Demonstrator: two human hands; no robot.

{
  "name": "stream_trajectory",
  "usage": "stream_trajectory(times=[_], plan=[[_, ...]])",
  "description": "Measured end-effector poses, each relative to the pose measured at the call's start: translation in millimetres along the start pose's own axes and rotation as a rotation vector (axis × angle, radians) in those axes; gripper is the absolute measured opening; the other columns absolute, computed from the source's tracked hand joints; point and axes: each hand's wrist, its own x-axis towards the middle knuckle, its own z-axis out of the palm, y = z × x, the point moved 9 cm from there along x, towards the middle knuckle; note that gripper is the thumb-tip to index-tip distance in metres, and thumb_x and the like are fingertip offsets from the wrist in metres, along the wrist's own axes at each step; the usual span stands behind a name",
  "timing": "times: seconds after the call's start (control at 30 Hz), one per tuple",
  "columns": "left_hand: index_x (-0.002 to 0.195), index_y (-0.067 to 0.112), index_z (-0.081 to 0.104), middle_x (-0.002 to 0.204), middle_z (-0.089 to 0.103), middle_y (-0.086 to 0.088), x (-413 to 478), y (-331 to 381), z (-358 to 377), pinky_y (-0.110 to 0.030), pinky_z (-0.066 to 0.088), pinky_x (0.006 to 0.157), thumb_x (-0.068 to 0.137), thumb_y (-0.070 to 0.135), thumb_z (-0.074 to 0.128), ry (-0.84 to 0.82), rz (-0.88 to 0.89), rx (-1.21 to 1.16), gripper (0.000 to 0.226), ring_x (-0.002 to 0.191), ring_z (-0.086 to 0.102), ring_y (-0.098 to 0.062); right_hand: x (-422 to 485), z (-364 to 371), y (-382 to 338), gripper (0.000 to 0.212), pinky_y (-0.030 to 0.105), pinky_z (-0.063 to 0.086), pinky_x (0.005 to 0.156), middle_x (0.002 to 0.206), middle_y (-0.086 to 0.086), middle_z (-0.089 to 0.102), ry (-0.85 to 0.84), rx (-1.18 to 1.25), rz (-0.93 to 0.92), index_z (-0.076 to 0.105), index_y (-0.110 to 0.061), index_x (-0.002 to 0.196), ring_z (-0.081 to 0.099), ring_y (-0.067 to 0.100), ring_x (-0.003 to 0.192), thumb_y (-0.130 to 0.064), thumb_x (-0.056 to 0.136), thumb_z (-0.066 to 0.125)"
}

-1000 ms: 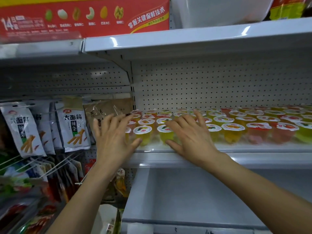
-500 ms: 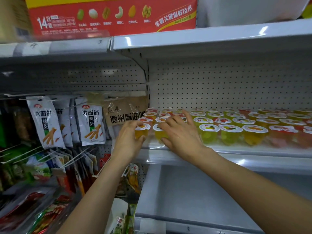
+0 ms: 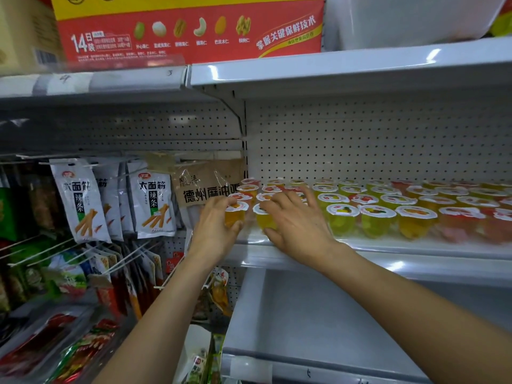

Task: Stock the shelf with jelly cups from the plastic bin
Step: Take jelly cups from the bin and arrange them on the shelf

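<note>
Two hands are working at the left end of the shelf (image 3: 401,249), mid-frame. One, the left hand (image 3: 214,231), is curling fingers and thumb round an orange jelly cup (image 3: 234,216) at the front corner. Its partner, the right hand (image 3: 297,227), is lying spread over neighbouring lids, thumb against a yellow jelly cup (image 3: 263,220); whether it is actually gripping, I cannot tell. Rows of jelly cups (image 3: 415,209) are stretching towards the right edge. Upper right, a white plastic bin (image 3: 410,20) is sitting beside a red nut box (image 3: 194,31); snack packets (image 3: 80,200) are hanging at left.
</note>
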Motion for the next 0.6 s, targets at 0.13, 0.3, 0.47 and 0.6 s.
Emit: stream_trajectory(times=[0.13, 0.3, 0.47, 0.6], plan=[[0.136, 0.028, 0.049, 0.14, 0.043, 0.003, -11, 5, -17, -0.038, 0.042, 0.103, 0.09, 0.032, 0.065, 0.127, 0.029, 0.066, 0.049, 0.126, 0.046, -0.019, -8, -15, 3, 0.055, 0.049, 0.039, 0.1, 0.12, 0.006, 0.061, 0.025, 0.07, 0.039, 0.058, -0.021, 0.127, 0.057, 0.029, 0.112, -0.036, 0.076, 0.073], [0.138, 0.026, 0.046, 0.133, 0.051, 0.002, -37, 30, -34, -0.035, 0.042, 0.095, 0.09, 0.034, 0.062, 0.245, 0.143, 0.125, 0.051, 0.123, 0.047, -0.018, -32, -49, 12, 0.046, 0.042, 0.05, 0.078, 0.114, 0.006, 0.062, 0.165, 0.24, 0.073, 0.06, -0.018, 0.122, 0.059, 0.031, 0.104, -0.027, 0.079, 0.07], [0.133, 0.025, 0.05, 0.127, 0.055, 0.003, -72, 53, -36, -0.037, 0.049, 0.085, 0.091, 0.036, 0.061, 0.238, 0.228, 0.139, 0.045, 0.114, 0.054, -0.018, -64, -76, 28, 0.044, 0.033, 0.049, 0.066, 0.113, 0.003, 0.063, 0.196, 0.272, 0.088, 0.059, -0.02, 0.125, 0.061, 0.027, 0.099, -0.03, 0.082, 0.062], [0.13, 0.03, 0.051, 0.125, 0.055, 0.006, -107, 63, -29, -0.035, 0.05, 0.082, 0.089, 0.036, 0.063, 0.21, 0.2, 0.138, 0.044, 0.111, 0.056, -0.016, -97, -82, 39, 0.043, 0.032, 0.047, 0.059, 0.113, -0.002, 0.061, 0.126, 0.313, 0.099, 0.056, -0.024, 0.126, 0.063, 0.022, 0.091, -0.034, 0.084, 0.06]])
